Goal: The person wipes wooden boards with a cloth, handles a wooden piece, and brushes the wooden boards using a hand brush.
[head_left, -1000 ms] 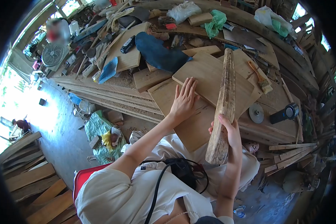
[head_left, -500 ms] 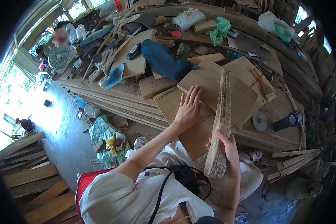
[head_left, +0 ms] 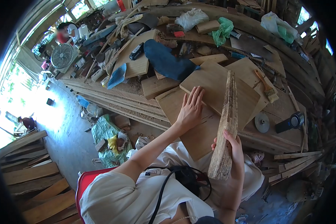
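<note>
My right hand [head_left: 236, 148] clamps rough wood [head_left: 229, 114], tapering from six to twelve o'clock; left hand [head_left: 190, 112] flat; sack [head_left: 102, 131] at eight, contents unclear.

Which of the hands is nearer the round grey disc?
Right. The right hand, gripping the rough wooden piece, is below-left of the disc in the picture; the left hand, resting on the boards, lies farther left.

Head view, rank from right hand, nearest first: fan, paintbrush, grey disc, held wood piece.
1. Wood piece: in the right hand.
2. Grey disc: to the hand's right.
3. Paintbrush: beyond the disc.
4. Fan: far left, background.
</note>
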